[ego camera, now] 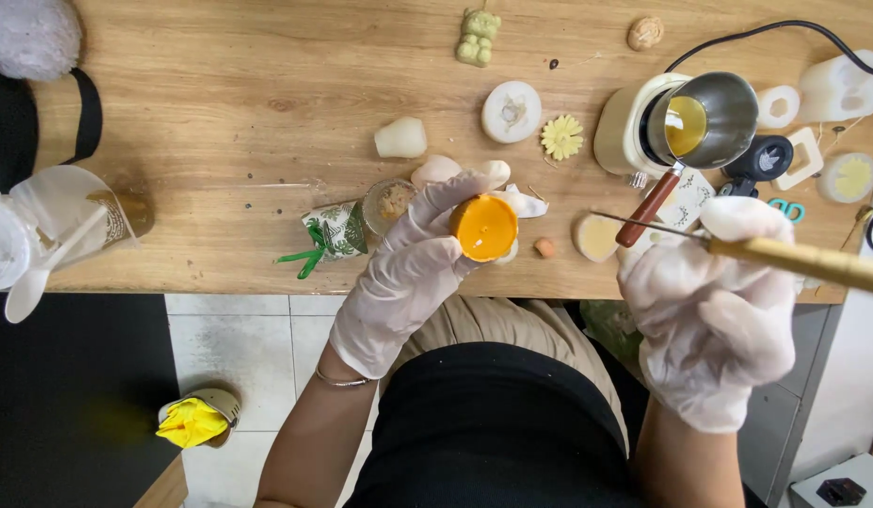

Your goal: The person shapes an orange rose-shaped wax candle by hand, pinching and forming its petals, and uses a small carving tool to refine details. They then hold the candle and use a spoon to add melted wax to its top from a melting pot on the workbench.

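So on the table (pixel 220 103) there's one measuring jug (pixel 64 221) hanging off the left edge, one green bear figure (pixel 478 37) near the far edge, one yellow flower shape (pixel 561 137), and one metal pot (pixel 709 118) with a wooden handle toward the right edge. One orange candle (pixel 484 227), round and flat-topped, sits over the near edge, clamped in the fingers of the gloved left hand (pixel 408 273), wrist bent up. The gloved right hand (pixel 714 315) is well apart to the right, fisted around one long pick (pixel 766 248), its thin metal tip aimed left at the candle.
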